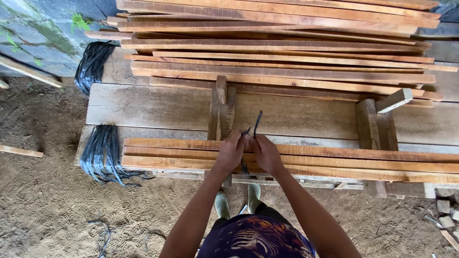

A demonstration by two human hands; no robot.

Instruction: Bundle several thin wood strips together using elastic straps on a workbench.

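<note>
- Left hand (231, 152) and right hand (266, 153) both pinch a black strap (256, 125) over the near slats (358, 161).
- Strap ends stick up between the hands.
- Bench (158, 107) carries more slats behind.

1. The floor (52, 200) is bare, sandy earth, brown and uneven, marked with small tread prints.
2. A rough table (158, 107) of broad, weathered grey planks fills the middle of the view.
3. Short upright wooden blocks (221, 112) stand on the table, with a second pair (375, 122) to the right.
4. At the upper left rises a grey concrete wall (43, 33), cracked and stained, with green moss and a small plant.
5. Small stone pieces (447, 217) lie on the earth at the lower right.
6. Soft, even daylight, without hard shadows.
</note>
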